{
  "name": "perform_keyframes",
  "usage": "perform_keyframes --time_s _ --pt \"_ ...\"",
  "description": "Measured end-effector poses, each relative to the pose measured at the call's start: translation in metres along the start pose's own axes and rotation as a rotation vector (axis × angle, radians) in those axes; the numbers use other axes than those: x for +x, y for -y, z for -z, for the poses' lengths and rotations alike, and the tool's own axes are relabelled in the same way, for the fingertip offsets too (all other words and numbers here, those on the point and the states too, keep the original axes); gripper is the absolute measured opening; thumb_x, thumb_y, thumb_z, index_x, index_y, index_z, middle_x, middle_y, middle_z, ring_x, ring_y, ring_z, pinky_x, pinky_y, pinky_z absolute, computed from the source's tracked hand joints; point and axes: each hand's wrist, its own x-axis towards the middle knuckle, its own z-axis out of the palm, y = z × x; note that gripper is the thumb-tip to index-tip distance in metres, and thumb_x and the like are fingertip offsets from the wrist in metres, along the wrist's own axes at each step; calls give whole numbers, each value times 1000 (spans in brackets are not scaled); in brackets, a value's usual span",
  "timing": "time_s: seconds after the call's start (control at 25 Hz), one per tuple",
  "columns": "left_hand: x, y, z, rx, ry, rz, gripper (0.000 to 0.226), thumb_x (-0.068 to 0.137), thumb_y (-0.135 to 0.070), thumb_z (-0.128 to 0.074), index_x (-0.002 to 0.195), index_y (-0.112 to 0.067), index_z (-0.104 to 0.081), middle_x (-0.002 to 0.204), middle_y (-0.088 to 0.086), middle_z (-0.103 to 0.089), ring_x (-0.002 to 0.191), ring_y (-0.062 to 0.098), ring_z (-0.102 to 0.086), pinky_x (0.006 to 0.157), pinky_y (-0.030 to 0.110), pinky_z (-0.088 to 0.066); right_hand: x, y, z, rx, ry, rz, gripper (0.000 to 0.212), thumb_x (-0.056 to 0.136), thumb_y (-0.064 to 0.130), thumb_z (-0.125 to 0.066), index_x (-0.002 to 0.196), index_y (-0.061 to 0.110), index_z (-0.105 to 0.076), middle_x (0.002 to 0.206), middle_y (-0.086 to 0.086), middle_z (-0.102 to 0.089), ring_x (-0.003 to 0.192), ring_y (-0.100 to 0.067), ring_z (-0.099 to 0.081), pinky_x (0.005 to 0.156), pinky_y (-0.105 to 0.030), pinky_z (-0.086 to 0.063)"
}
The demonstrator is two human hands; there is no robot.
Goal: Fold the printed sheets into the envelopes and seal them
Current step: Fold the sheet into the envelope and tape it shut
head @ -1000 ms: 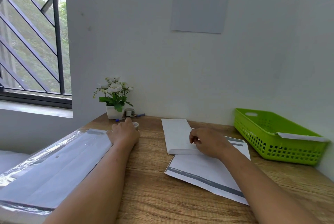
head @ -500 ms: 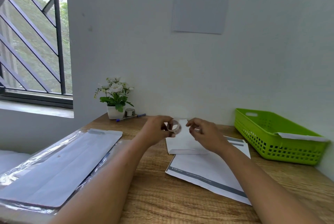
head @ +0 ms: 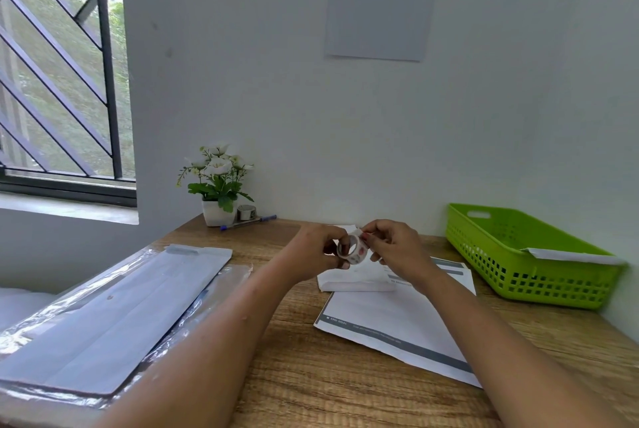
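A small roll of patterned tape (head: 353, 249) is held up above the desk between both hands. My left hand (head: 316, 253) grips its left side, and my right hand (head: 397, 249) pinches its top right edge. Under the hands lies a white envelope (head: 352, 281), partly hidden by them. It rests on the printed sheets (head: 397, 327) with grey bands. A pack of blank envelopes in clear plastic (head: 103, 317) lies at the left of the desk.
A green plastic basket (head: 518, 255) with a white envelope in it stands at the right by the wall. A potted white flower (head: 218, 192), a second small roll (head: 246, 212) and a blue pen (head: 249, 222) sit at the back left. The desk is wooden (head: 311, 375).
My left hand picked the tape roll up near the flower pot and carried it right. My right hand lifted off the envelope and met the roll above it.
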Motion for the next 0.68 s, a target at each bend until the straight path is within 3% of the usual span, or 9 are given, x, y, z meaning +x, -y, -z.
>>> perform_keyframes --time_s 0.08,0.16,0.28,0.4,0.56,0.68 --pt "-1 -4 -2 -11 1 3 24 69 -17 -82 88 -13 -66 82 -6 -62 74 12 -60 71 23 -54 1 1 -1 17 -32 -16 9 93 14 -59 92 12 -67 78 -7 -69 51 -7 -61 48 -14 -47" --pt "-2 -8 -5 -44 22 32 29 70 -29 -81 93 -20 -67 87 -10 -62 82 11 -61 75 24 -55 0 3 -3 43 -38 -38 10 95 15 -56 92 11 -65 77 -6 -69 52 -8 -62 48 -18 -48" --pt "-1 -8 -9 -53 16 57 33 74 -43 -75 92 -16 -68 86 -6 -65 80 9 -60 71 20 -51 0 4 -6 77 -33 -68 11 95 15 -54 93 11 -64 78 -8 -70 52 -9 -62 49 -20 -49" --pt "0 -5 -9 -22 -13 25 28 85 -34 -67 86 -6 -66 84 5 -63 76 11 -54 66 15 -40 0 5 -7 125 -38 -99 10 95 14 -53 92 12 -63 73 -6 -68 50 -9 -60 47 -19 -47" --pt "-1 1 -7 11 -34 40 25 84 -27 -69 103 -10 -70 107 -1 -63 87 9 -55 69 6 -35 -1 6 -2 161 -63 -123 9 94 12 -54 92 10 -63 71 -6 -67 51 -12 -57 48 -20 -45" --pt "-2 4 -5 38 -36 51 23 83 -24 -70 101 -9 -69 97 -4 -62 85 9 -55 67 3 -36 -1 6 -3 172 -71 -138 11 95 11 -52 91 11 -62 73 -6 -67 54 -12 -58 52 -22 -47"
